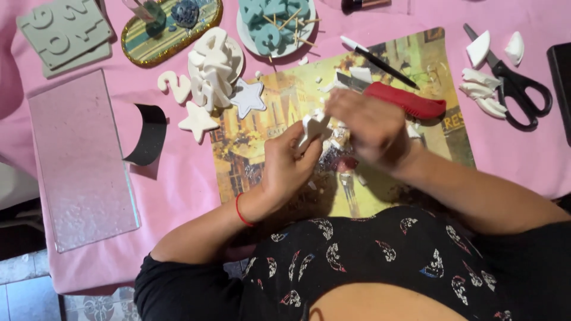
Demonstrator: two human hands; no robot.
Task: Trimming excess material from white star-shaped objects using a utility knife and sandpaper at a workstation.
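On the pink tablecloth (178, 178), the left hand (285, 169) pinches a white plaster piece (313, 128); right hand (369, 128) blurred, grip unclear.

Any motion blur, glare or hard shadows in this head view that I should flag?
Head view: the right hand is smeared by motion blur, so its fingers can't be told apart; the left hand and the white piece it holds are sharper. Lighting is even and soft, with only a faint sheen on the glass sheet. The scissors and red-handled knife read clearly.
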